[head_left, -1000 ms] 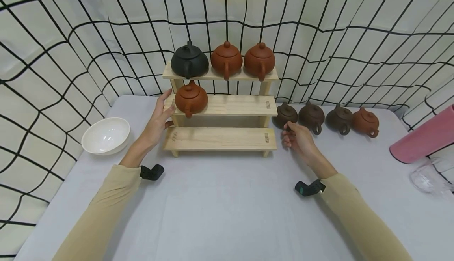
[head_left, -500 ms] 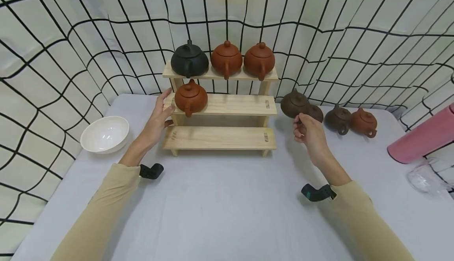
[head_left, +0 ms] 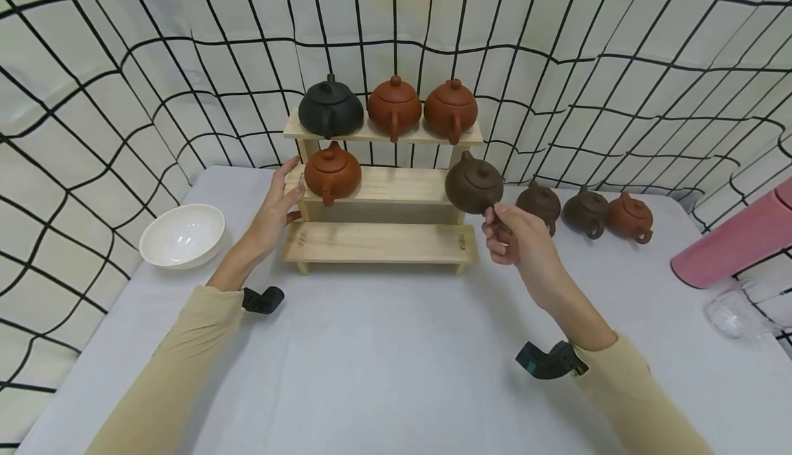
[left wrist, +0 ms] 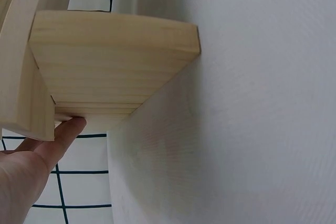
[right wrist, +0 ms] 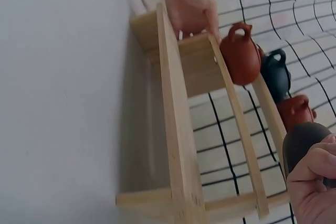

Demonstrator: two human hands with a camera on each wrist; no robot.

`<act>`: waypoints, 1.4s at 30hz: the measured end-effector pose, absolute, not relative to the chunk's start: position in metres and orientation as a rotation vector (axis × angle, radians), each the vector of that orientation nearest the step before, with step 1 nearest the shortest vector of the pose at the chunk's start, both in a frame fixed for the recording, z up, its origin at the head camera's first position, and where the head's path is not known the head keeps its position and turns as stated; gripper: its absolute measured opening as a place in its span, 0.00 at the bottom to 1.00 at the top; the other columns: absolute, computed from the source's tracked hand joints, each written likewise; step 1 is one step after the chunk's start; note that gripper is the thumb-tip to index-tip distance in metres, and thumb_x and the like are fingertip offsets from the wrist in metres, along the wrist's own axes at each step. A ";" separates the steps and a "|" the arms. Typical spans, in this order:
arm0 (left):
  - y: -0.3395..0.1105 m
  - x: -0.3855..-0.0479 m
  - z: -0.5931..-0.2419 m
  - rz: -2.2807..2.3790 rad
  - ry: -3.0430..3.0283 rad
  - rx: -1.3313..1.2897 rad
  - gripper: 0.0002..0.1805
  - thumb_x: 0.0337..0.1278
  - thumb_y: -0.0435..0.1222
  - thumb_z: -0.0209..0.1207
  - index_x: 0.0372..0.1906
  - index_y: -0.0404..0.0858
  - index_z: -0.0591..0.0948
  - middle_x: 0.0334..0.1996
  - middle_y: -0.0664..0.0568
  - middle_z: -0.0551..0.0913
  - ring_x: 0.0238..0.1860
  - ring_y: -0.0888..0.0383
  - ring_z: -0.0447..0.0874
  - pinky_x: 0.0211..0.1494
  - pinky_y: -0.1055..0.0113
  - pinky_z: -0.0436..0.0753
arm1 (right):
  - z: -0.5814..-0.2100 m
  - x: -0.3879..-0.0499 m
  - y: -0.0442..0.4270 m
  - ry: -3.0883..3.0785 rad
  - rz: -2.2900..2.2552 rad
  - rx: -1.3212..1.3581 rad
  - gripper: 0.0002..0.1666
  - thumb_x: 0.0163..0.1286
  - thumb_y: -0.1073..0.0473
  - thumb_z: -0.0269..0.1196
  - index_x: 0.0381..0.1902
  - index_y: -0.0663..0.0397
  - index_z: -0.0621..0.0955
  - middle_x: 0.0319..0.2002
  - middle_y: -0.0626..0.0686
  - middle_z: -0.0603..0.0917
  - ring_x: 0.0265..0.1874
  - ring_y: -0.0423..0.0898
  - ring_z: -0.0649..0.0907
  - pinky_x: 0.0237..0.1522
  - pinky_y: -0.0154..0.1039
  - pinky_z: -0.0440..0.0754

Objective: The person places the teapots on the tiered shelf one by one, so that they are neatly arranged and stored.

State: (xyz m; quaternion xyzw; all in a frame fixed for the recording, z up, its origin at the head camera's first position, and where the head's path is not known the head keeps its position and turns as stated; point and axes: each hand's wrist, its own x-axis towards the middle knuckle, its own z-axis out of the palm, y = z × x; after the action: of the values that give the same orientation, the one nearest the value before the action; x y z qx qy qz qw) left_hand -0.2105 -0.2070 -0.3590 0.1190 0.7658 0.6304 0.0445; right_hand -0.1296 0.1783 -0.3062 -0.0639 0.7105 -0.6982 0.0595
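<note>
A dark brown teapot (head_left: 474, 183) hangs at the right end of the middle tier, pinched by its handle side in my right hand (head_left: 522, 245). In the right wrist view the teapot (right wrist: 303, 142) shows partly behind the fingers. My left hand (head_left: 267, 211) grips the left end of the three-tier wooden shelf (head_left: 380, 242) at the middle tier; in the left wrist view a finger (left wrist: 68, 132) touches wood from below. An orange-brown teapot (head_left: 333, 172) stands on the middle tier. On the top tier are a black teapot (head_left: 331, 106) and two reddish teapots (head_left: 394, 106).
Right of the shelf, two brown teapots (head_left: 540, 202) and a reddish one (head_left: 630, 217) stand in a row. A white bowl (head_left: 183, 235) lies at left. A pink cylinder (head_left: 736, 235) and a clear glass vessel (head_left: 739, 311) are at far right. Black-lined netting (head_left: 532, 42) surrounds the table.
My right hand has lifted the brown teapot from the row's left end, swung it slightly right, then brought it left to the middle tier. The left hand stays at the shelf.
</note>
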 end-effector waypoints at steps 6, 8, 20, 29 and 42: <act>-0.207 -0.211 -0.360 1.917 2.350 0.370 0.38 0.82 0.44 0.36 0.86 0.46 0.36 0.85 0.45 0.35 0.81 0.36 0.45 0.76 0.30 0.53 | -0.309 -0.134 0.155 2.083 -2.076 -0.247 0.16 0.86 0.57 0.43 0.40 0.61 0.72 0.32 0.51 0.71 0.25 0.40 0.67 0.25 0.32 0.63; -0.208 -0.211 -0.360 1.922 2.347 0.369 0.38 0.82 0.43 0.36 0.86 0.46 0.36 0.85 0.45 0.35 0.81 0.36 0.45 0.76 0.30 0.53 | -0.310 -0.138 0.146 2.056 -2.087 -0.240 0.17 0.86 0.57 0.43 0.40 0.61 0.73 0.31 0.50 0.72 0.24 0.40 0.67 0.25 0.31 0.62; -0.208 -0.211 -0.361 1.927 2.352 0.380 0.38 0.82 0.44 0.37 0.86 0.45 0.37 0.85 0.44 0.35 0.81 0.36 0.46 0.76 0.30 0.54 | -0.310 -0.161 0.101 2.033 -2.058 -0.192 0.17 0.86 0.56 0.46 0.41 0.61 0.76 0.31 0.51 0.76 0.23 0.39 0.69 0.24 0.32 0.63; -0.208 -0.209 -0.360 1.961 2.330 0.374 0.39 0.81 0.43 0.39 0.86 0.46 0.37 0.85 0.47 0.34 0.81 0.36 0.46 0.76 0.29 0.52 | -0.315 -0.166 0.090 2.061 -2.058 -0.186 0.19 0.87 0.55 0.46 0.45 0.64 0.77 0.31 0.50 0.76 0.23 0.39 0.68 0.24 0.32 0.63; -0.207 -0.210 -0.361 1.960 2.334 0.371 0.39 0.81 0.44 0.38 0.86 0.46 0.37 0.85 0.45 0.35 0.81 0.36 0.46 0.76 0.29 0.53 | -0.315 -0.171 0.078 2.099 -2.037 -0.265 0.22 0.86 0.53 0.51 0.48 0.68 0.80 0.30 0.49 0.82 0.21 0.39 0.70 0.25 0.33 0.65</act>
State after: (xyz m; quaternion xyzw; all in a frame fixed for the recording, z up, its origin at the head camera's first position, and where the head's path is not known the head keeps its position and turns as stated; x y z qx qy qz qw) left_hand -0.2099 -0.2073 -0.3607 0.1207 0.7597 0.6379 0.0357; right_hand -0.1708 0.0776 -0.3151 -0.0899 0.7111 -0.6898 0.1021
